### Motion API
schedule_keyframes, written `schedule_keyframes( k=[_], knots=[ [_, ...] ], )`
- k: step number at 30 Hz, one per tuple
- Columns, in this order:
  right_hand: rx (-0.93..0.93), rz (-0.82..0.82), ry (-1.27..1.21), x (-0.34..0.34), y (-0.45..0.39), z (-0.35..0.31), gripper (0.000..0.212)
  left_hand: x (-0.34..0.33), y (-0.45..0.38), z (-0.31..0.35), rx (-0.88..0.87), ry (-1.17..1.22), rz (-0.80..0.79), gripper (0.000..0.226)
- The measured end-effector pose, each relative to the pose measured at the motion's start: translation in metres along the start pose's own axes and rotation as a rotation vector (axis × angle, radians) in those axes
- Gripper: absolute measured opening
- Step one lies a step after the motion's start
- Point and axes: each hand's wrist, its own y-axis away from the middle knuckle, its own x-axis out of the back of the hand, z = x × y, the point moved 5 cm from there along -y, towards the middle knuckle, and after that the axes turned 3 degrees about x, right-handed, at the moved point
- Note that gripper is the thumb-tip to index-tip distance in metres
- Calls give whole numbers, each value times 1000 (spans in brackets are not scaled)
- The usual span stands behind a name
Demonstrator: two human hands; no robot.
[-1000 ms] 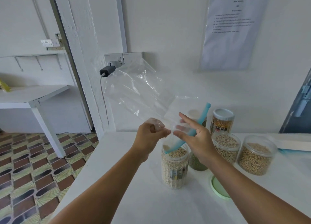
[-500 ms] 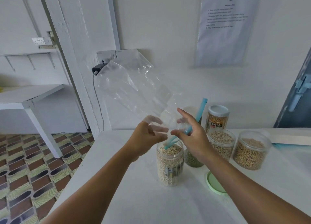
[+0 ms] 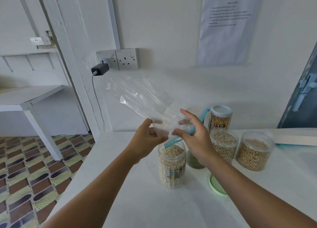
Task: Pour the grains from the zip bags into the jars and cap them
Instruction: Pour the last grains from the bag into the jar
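Nearest on the counter, green lid (image 3: 217, 186) lies off, jar (image 3: 172, 166) full and uncapped. Above it, left hand (image 3: 147, 138) and right hand (image 3: 193, 135) pinch the zip bag (image 3: 137, 97), now sagged lower than 1 s ago and empty; capping looks next. Behind: 3 more jars.

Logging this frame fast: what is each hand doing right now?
Left hand: grips the mouth end of the empty clear bag.
Right hand: pinches the same bag end by its blue zip strip, other fingers spread.
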Motion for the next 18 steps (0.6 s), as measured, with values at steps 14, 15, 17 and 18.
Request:
schedule_keyframes(
  k=[14,15,17,18],
  knots=[
    [-17,-31,3,3,0,-1,65,2,4,3,-29,-63,-34,35],
    [-21,-31,5,3,1,-1,64,1,4,4,-24,-49,-46,35],
    [-25,-20,-19,2,2,-1,62,1,5,6,-21,-48,-50,37],
    [-27,-8,-46,2,2,-1,60,2,4,6,-25,-65,-38,39]
  ],
)
